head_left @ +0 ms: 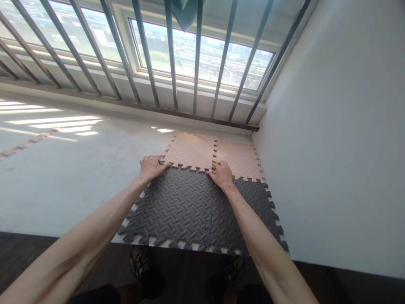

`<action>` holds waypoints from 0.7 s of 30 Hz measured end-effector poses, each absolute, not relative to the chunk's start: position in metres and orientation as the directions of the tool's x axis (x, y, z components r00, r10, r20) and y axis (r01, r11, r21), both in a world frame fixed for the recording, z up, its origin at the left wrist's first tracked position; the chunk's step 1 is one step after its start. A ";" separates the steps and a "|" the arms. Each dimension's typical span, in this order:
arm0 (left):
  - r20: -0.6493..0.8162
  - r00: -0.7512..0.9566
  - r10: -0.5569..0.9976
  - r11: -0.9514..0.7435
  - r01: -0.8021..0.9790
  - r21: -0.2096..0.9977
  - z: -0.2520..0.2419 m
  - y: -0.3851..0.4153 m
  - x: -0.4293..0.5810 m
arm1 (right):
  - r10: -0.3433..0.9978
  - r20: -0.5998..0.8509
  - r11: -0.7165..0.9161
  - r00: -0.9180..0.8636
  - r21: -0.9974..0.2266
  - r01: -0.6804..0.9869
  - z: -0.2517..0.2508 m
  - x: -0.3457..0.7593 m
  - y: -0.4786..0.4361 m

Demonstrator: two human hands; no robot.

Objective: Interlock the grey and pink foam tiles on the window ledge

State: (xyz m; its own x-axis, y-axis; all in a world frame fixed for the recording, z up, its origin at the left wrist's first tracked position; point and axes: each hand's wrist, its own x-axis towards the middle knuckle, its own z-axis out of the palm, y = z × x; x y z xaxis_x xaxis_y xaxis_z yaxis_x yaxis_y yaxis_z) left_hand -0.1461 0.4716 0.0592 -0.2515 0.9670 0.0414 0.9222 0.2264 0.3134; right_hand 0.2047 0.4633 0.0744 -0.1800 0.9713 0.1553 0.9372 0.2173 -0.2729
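Two pink foam puzzle mats (pixel 190 150) lie side by side in the far right corner of a pale ledge. Two dark grey foam mats (pixel 177 207) lie in front of them, their toothed edges meeting the pink ones. My left hand (pixel 152 166) presses flat on the far left corner of the left grey mat, at the seam with the pink mat. My right hand (pixel 223 174) presses flat where the grey mats meet the seam between the two pink mats. Neither hand holds anything.
A pale ledge (pixel 63 177) stretches to the left, with a strip of pink edging (pixel 28 142) lying on it. Metal bars (pixel 172 55) stand before a window behind. A white wall (pixel 332 139) closes the right side. My shoes (pixel 141 261) stand on the dark floor below.
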 end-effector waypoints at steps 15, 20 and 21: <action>0.197 0.109 0.974 -0.156 0.959 0.238 0.061 0.434 -0.118 | 0.927 0.175 0.369 -0.331 -0.278 0.887 0.075 0.191 0.428; 0.123 0.344 0.931 -0.364 0.897 0.249 0.041 0.411 -0.102 | 0.886 0.138 0.459 -0.442 -0.387 0.800 0.054 0.175 0.399; 0.108 0.340 0.934 -0.356 0.899 0.256 0.038 0.410 -0.101 | 0.894 0.127 0.443 -0.430 -0.405 0.800 0.051 0.173 0.397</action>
